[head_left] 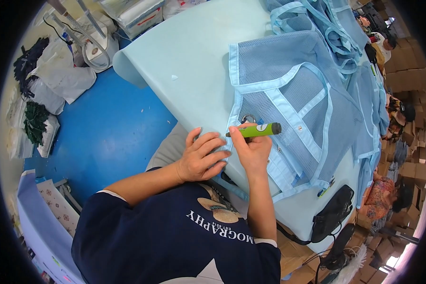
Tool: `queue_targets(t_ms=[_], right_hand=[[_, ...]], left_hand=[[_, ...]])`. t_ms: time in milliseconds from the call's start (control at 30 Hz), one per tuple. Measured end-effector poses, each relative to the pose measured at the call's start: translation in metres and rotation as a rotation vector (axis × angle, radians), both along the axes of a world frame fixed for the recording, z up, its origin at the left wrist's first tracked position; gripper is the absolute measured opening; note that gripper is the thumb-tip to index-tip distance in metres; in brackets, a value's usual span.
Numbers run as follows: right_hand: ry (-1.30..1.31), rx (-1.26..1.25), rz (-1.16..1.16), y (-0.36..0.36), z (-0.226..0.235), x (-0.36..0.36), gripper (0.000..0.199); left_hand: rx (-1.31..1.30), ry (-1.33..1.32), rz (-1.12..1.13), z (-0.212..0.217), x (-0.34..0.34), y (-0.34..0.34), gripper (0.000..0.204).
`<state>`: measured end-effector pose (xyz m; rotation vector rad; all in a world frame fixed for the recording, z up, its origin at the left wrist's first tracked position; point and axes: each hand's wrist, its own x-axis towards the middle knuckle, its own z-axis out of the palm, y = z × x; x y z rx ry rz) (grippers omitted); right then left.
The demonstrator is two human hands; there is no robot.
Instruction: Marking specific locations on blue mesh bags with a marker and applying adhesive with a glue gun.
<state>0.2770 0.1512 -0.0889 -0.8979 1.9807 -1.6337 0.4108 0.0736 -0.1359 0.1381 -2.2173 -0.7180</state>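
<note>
My right hand is closed around a thick green marker. The marker's black end points right, and its other dark end reaches toward the fabric edge. Beside it my left hand lies with fingers stretched out on the light blue edging of a blue mesh bag. Spread over the pale table, the bag shows light blue straps and a small metal snap. A dark ring-shaped thing lies just beyond my right fingers, partly hidden.
More blue mesh bags are heaped at the far right. A black pouch with a strap rests at the table's near right edge. A white machine with a hose and plastic bags stand at the left. People work farther right near cardboard boxes.
</note>
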Motion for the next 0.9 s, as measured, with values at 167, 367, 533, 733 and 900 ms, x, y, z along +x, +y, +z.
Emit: queue_targets(t_ms=[167,367,533,733,900], right_hand=[[0.016,0.014,-0.070,-0.005,0.003,0.004,0.011],[0.036,0.066,-0.042,-0.001,0.006,0.000,0.014],[0.183,0.147,-0.025,0.002,0.008,-0.004,0.013],[0.090,0.117,-0.087,0.006,0.011,-0.001,0.014],[0.113,0.136,-0.131,0.013,0.006,-0.001,0.014]], left_hand=[[-0.003,0.002,0.007,0.000,0.000,0.001,0.024],[-0.013,-0.008,-0.006,0.000,-0.001,-0.001,0.025],[-0.034,-0.008,0.005,0.000,-0.001,-0.002,0.026],[-0.034,0.000,0.007,0.000,0.000,-0.001,0.025],[-0.040,-0.028,-0.006,0.000,0.003,0.001,0.026]])
